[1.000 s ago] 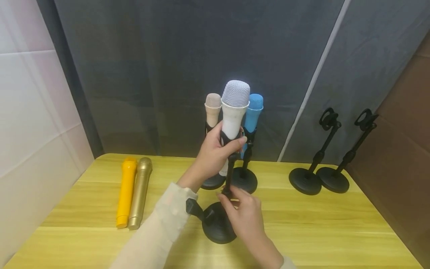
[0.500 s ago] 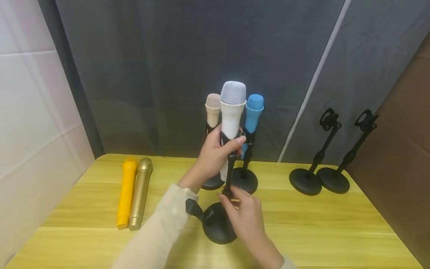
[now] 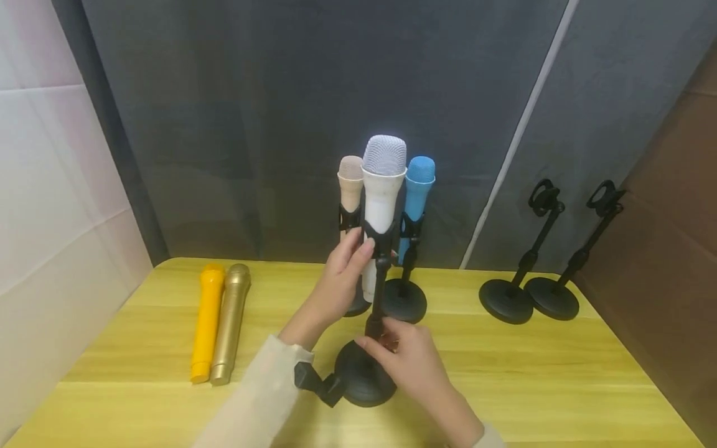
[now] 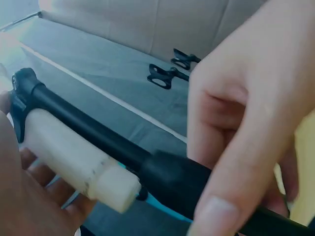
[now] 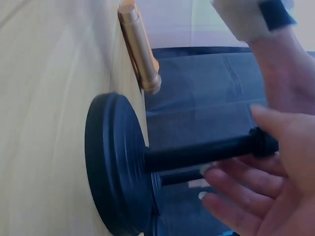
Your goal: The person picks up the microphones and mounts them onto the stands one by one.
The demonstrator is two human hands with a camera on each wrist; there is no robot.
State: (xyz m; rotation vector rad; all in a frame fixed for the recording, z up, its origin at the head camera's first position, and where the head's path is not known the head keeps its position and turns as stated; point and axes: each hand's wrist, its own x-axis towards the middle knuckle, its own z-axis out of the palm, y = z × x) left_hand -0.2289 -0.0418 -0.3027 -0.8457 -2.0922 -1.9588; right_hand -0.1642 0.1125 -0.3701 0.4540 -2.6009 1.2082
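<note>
A white microphone [image 3: 382,199] sits upright, slightly tilted, in the clip of a black desk stand [image 3: 364,376] at the table's front middle. Beside the clip and the microphone's lower body is my left hand [image 3: 330,289], its fingers loosely spread behind the microphone in the left wrist view. Around the stand's pole, near its collar [image 5: 263,141], my right hand [image 3: 411,358] has its thumb and fingers loosened. The right wrist view shows those fingers spread apart. Behind stand a beige microphone [image 3: 350,186] and a blue microphone [image 3: 419,186], each in a black stand.
Yellow [image 3: 207,323] and gold [image 3: 231,323] microphones lie side by side on the wooden table [image 3: 123,354] at left. Two black stands with bare clips, one nearer [image 3: 506,302] and one farther right [image 3: 551,298], occupy the right side. A grey curtain [image 3: 280,124] hangs behind.
My left hand has loosened from the clip and microphone and shifted down and left. The right hand has slid slightly lower, its thumb easing off the collar. The white microphone stays in the clip.
</note>
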